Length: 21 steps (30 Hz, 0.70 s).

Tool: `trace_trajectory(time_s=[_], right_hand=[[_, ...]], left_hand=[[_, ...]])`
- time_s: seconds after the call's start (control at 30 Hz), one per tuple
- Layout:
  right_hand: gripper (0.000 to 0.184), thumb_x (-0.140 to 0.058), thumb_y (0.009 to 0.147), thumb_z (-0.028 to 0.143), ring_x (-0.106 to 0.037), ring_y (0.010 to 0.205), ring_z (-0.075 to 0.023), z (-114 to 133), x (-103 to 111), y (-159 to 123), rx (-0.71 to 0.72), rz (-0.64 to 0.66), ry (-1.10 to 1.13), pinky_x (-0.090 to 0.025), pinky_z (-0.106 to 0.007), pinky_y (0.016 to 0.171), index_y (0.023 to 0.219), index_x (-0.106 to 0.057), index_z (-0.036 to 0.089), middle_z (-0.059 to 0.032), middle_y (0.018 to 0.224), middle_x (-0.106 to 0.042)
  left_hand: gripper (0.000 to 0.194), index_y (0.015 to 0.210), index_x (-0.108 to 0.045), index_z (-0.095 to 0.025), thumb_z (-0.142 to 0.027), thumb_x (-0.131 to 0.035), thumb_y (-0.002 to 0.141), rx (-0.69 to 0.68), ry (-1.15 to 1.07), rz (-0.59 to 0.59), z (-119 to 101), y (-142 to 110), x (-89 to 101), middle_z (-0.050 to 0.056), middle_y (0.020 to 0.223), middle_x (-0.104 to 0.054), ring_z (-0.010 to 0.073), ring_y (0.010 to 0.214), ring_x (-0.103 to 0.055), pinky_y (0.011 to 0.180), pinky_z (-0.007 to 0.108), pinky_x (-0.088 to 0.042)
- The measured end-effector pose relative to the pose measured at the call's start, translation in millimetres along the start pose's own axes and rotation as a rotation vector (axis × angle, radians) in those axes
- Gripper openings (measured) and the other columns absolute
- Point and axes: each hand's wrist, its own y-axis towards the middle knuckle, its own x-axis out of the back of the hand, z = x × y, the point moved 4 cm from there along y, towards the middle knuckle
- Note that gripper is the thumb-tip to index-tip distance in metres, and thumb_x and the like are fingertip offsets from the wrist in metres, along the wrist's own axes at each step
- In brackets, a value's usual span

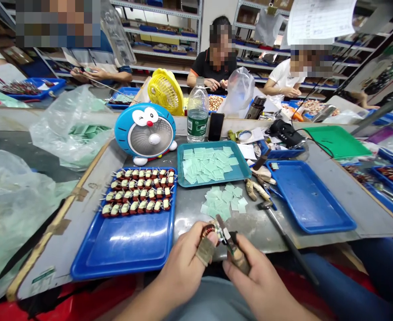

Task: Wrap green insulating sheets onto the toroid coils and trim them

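Note:
My left hand (pixel 189 254) is closed around a copper-wound ring coil (pixel 208 230), with tape wrapped about the thumb. In my right hand (pixel 253 267) is a short tool with a worn brown handle (pixel 239 258) and a narrow flat metal end. That end meets the coil; the exact contact is too small to make out. Just beyond my hands lies a loose heap of pale green square sheets (pixel 221 203). More such sheets fill a teal tray (pixel 180 178). Left of them, a blue tray (pixel 126 263) carries rows of finished-looking coils (pixel 136 194) with pale tops.
A hammer (pixel 283 234) and pliers (pixel 258 189) lie to the right, beside another blue tray (pixel 316 200) with one small piece in its corner. Behind stand a blue cartoon fan (pixel 146 131), a water bottle (pixel 198 116) and a phone (pixel 216 126). Several people work opposite.

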Motion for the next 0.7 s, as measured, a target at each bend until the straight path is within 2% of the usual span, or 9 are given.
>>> trace_trajectory(time_s=[0.13, 0.23, 0.33, 0.5, 0.63, 0.7], right_hand=[[0.021, -0.057, 0.096, 0.033, -0.062, 0.103, -0.0208, 5.8, 2.4, 3.9, 0.036, 0.051, -0.054, -0.048, -0.03, 0.092, 0.114, -0.056, 0.022, -0.0036, 0.109, -0.067], [0.02, -0.058, 0.095, 0.028, -0.061, 0.109, -0.0215, 8.6, 2.6, 2.3, 0.052, 0.104, -0.144, -0.046, -0.03, 0.094, 0.114, -0.058, 0.023, -0.0034, 0.114, -0.067], [0.018, -0.053, 0.096, 0.026, -0.063, 0.098, -0.0202, 5.3, -1.8, 2.3, 0.036, 0.121, -0.232, -0.047, -0.031, 0.087, 0.113, -0.056, 0.022, -0.0039, 0.107, -0.068], [0.014, -0.046, 0.097, 0.027, -0.06, 0.08, -0.0211, -1.0, -3.5, 8.9, 0.018, 0.004, -0.458, -0.043, -0.033, 0.074, 0.108, -0.052, 0.02, -0.0049, 0.091, -0.066], [0.012, -0.051, 0.095, 0.026, -0.058, 0.085, -0.0195, 5.2, -4.0, 9.4, 0.042, 0.12, -0.367, -0.043, -0.03, 0.077, 0.106, -0.052, 0.022, -0.004, 0.097, -0.065], [0.013, -0.053, 0.092, 0.024, -0.056, 0.085, -0.0186, 8.7, -2.9, 6.7, 0.054, 0.13, -0.324, -0.043, -0.03, 0.077, 0.105, -0.052, 0.022, -0.0031, 0.096, -0.063]], left_hand=[[0.034, 0.101, -0.055, -0.021, -0.049, -0.037, 0.105, 0.0, 0.036, -0.025, -2.3, 1.9, 4.5, 0.002, 0.09, -0.064, 0.019, 0.084, -0.058, 0.078, 0.031, -0.04], [0.034, 0.108, -0.056, -0.022, -0.05, -0.037, 0.105, 0.009, 0.036, -0.052, -1.0, 0.9, 5.3, 0.002, 0.09, -0.065, 0.0208, 0.087, -0.06, 0.08, 0.032, -0.042], [0.034, 0.108, -0.056, -0.022, -0.05, -0.036, 0.105, 0.027, 0.045, -0.076, 1.3, 1.0, 3.3, 0.002, 0.084, -0.063, 0.022, 0.086, -0.06, 0.079, 0.033, -0.042], [0.033, 0.099, -0.053, -0.022, -0.051, -0.037, 0.105, 0.053, 0.09, -0.142, 6.1, 2.6, 3.8, 0.002, 0.084, -0.063, 0.0213, 0.082, -0.059, 0.075, 0.032, -0.04], [0.035, 0.1, -0.053, -0.022, -0.052, -0.035, 0.105, 0.052, 0.049, -0.085, 6.6, -0.3, 5.6, 0.001, 0.081, -0.06, 0.0205, 0.08, -0.057, 0.075, 0.032, -0.04], [0.035, 0.103, -0.053, -0.022, -0.053, -0.034, 0.105, 0.06, 0.041, -0.058, 4.0, -2.6, 7.1, 0.0, 0.08, -0.059, 0.0204, 0.081, -0.057, 0.077, 0.032, -0.04]])
